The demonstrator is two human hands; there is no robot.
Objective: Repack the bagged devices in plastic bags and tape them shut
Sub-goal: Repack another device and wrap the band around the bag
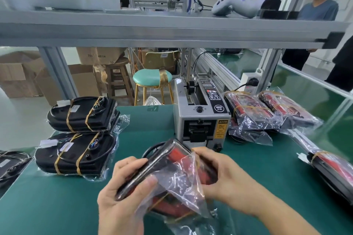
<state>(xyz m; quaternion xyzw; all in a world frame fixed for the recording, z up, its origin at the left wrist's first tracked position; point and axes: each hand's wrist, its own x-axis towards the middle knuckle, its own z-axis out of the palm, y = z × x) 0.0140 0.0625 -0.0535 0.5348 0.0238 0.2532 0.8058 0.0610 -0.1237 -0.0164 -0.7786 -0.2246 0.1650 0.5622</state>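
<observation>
A black and red device (pixel 172 155) is held tilted above the green table (pixel 57 196), half inside a clear plastic bag (pixel 177 187). My left hand (pixel 122 192) grips the device's black edge and the bag's left side. My right hand (pixel 219 175) grips the device's right side through the bag. A grey tape dispenser (pixel 202 112) stands just behind the hands. Two stacks of black devices bound with yellow bands (pixel 80 114) (pixel 76 154) lie at the left. Bagged red devices (pixel 254 112) (pixel 286 108) lie at the right.
Another banded device (pixel 332 170) lies at the table's right edge. A metal shelf (pixel 172 28) hangs overhead with a white controller (pixel 235 6). A teal stool (pixel 151 80), cardboard boxes (pixel 23 78) and a person (pixel 317 9) stand beyond the table.
</observation>
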